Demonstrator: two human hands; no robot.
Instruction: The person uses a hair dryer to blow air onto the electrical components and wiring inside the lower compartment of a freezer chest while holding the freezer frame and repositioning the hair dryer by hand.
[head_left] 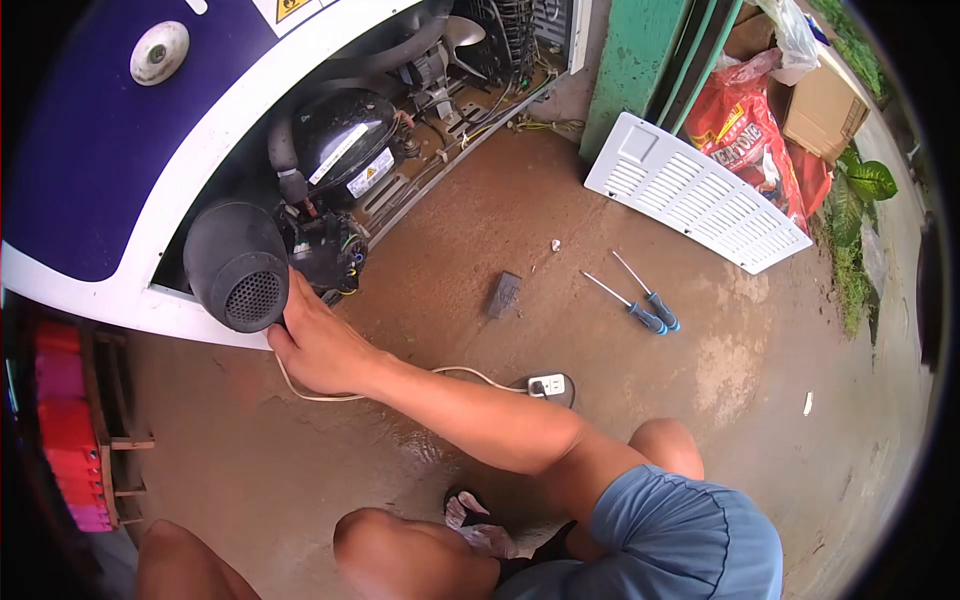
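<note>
The right hand [322, 345] grips one hairdryer [228, 245]; two screwdrivers [646, 319] lie on the floor [450, 260].

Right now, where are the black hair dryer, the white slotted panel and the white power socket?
Black hair dryer [232, 262], head view: its rounded casing.
White slotted panel [697, 194], head view: its slotted middle.
White power socket [553, 385], head view: its front face.

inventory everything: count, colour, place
Curved cabinet: one, white and indigo, left
Rounded compressor: one, black, inside cabinet
Plastic hair dryer: one, black, cabinet opening
Slotted panel: one, white, right
Slim screwdrivers: two, blue handles, right
Rectangular block: one, dark, centre
Corded socket: one, white, centre
Metal post: one, green, top
Printed bag: one, red, right
Cardboard box: one, brown, right
Leafy plants: several, green, right
Layered stack: one, mostly red, left
Right hand: one, bare, on hair dryer
Shirt: one, blue, bottom
</note>
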